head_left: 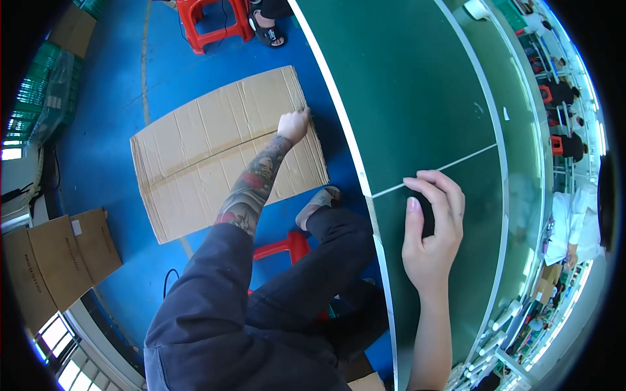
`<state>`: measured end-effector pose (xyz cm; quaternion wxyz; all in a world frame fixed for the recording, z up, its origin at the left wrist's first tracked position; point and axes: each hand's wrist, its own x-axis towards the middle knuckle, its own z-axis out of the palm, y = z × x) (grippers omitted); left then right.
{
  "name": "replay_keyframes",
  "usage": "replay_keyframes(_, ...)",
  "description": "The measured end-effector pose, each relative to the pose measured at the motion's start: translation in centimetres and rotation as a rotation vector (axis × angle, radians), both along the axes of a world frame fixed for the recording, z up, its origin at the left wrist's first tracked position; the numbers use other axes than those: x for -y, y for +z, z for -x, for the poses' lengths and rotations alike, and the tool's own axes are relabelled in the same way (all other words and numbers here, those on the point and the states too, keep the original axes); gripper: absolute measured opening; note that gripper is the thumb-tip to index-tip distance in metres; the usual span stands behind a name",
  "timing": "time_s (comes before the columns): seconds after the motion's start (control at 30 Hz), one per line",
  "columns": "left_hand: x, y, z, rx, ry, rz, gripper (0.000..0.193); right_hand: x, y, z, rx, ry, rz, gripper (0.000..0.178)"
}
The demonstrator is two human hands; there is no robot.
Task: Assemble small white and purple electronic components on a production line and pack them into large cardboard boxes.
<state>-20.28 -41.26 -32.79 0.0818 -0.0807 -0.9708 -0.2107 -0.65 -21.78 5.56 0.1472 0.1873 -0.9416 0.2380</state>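
A large flattened cardboard box (215,146) with creases and a centre seam is tilted over the blue floor, left of the table. My left hand (294,125), at the end of a tattooed forearm, is closed at the box's right edge and grips it; the fingertips are partly hidden. My right hand (435,228) hovers over or rests lightly on the green tabletop (404,85); I cannot tell which. Its fingers are bent, with a gap between them and the thumb, and nothing is in it.
Red plastic stools (283,247) stand by my legs and at the far end, near another person's sandalled foot (267,29). Brown cartons (65,260) and green plastic crates (49,94) line the left side. Beyond the table, a person in white (574,225) is at the right.
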Motion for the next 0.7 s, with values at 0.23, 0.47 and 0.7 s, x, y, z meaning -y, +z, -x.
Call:
replay_keyframes(0.23,1.4,2.6,-0.4,-0.004,-0.15,0.104,0.018,-0.2,0.8,-0.6,0.028,-0.028,0.005,0.029)
replay_keyframes(0.47,-0.4,2.8,0.6,-0.037,-0.216,0.234,0.022,-0.8,1.2,-0.5,0.026,-0.029,-0.032,0.028)
replay_keyframes(0.7,0.7,2.0,-0.5,-0.057,-0.205,0.241,0.024,-1.5,1.3,-0.4,0.014,-0.039,-0.084,0.025)
